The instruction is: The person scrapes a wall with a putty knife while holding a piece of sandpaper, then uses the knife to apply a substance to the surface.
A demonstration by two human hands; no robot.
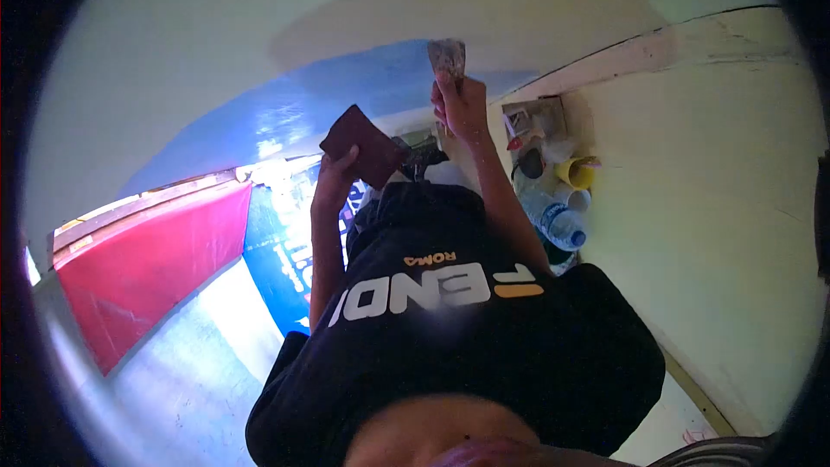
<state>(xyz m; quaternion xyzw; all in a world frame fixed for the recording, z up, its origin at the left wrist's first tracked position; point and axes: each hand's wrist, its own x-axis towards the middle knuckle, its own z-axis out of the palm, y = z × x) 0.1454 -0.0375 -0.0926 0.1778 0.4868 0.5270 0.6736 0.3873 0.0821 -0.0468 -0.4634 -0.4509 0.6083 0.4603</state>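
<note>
My left hand is raised in front of my chest and grips a dark maroon wallet by its lower edge. Further up and to the right, my right hand is closed on a small folded wad of paper, likely banknotes, held upright above the fingers. The two hands are apart, with the wallet about a hand's width left of the notes. My black T-shirt with white lettering fills the lower middle of the view.
A pale wall runs along the right. At its foot lie a plastic water bottle, a yellow cup and small clutter. A red panel and blue printed banner stand at left, above pale floor.
</note>
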